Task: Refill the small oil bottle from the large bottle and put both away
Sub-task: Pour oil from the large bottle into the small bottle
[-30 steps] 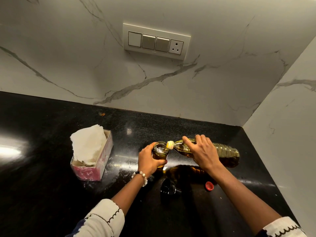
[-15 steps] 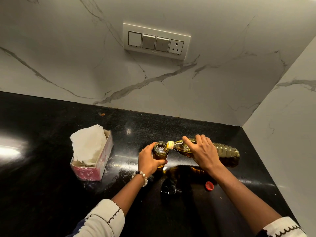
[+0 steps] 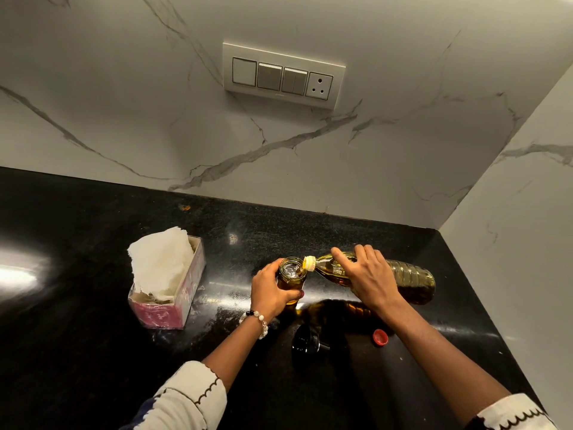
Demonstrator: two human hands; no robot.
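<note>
Where marble walls (image 3: 310, 156) corner, a glossy, seemingly smeared black counter (image 3: 77, 305) sits.

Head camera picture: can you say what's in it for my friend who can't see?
A right hand tips a big oil bottle into a small jar held by the left hand on a black counter. A tissue box sits left; a red cap lies nearby.

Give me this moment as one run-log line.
phase: pouring | left hand: grips small bottle, upright | right hand: holds large bottle tilted, mouth over small bottle | red cap: on counter
</note>
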